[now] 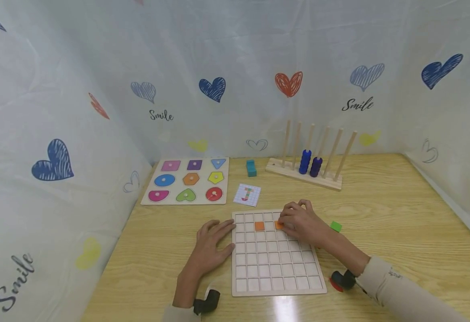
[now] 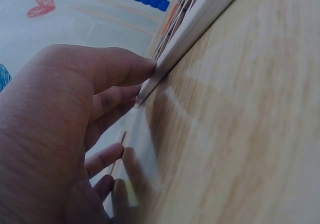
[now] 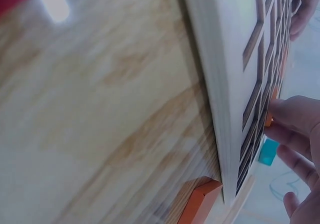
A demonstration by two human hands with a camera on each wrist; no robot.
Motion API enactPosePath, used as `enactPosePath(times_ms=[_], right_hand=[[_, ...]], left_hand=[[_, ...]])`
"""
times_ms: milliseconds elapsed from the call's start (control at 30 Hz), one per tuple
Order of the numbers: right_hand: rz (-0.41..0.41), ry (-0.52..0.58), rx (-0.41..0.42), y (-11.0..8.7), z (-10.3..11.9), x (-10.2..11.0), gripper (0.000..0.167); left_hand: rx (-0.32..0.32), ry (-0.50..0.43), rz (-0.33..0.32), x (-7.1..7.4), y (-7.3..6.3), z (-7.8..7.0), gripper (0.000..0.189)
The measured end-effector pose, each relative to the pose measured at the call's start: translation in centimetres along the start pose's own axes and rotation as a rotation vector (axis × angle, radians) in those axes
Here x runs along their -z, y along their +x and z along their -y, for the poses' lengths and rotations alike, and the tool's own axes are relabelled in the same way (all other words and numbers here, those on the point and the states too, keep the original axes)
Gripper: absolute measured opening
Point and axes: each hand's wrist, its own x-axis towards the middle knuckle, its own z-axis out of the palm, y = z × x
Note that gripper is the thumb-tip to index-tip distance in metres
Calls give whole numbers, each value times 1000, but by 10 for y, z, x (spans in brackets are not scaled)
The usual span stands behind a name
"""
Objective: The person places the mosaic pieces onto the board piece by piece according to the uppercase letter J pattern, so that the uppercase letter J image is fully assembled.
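Orange tile (image 1: pixel 277 225) is pinched by R hand (image 1: pixel 302 223) at board (image 1: pixel 264 258), nr 2nd tile (image 1: pixel 260 226); L edge is touched by L hand (image 1: pixel 211 248), w/ fingers loosely extended.

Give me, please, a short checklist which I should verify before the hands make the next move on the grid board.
1. Left hand touches the left edge of the grid board: ok.
2. Left orange tile lies uncovered within one cell: ok.
3. Right orange tile sits flat in its cell: cannot tell, fingers partly cover it.
4. Right hand is free for another piece: not ok, it pinches the right orange tile.
5. Pattern card lies face up, uncovered: ok.
6. Green tile is on the board: not ok, it lies to its right.
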Motion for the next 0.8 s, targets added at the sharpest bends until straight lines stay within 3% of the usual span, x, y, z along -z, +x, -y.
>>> enactPosePath(times_ms=[333, 800], right_hand=[[-5, -14, 4, -2, 1, 2, 19], [2, -68, -77, -19, -4, 19, 20]], left_hand=[[-2, -13, -2, 2, 0, -2, 52], [-18, 2, -12, 2, 1, -2, 52]])
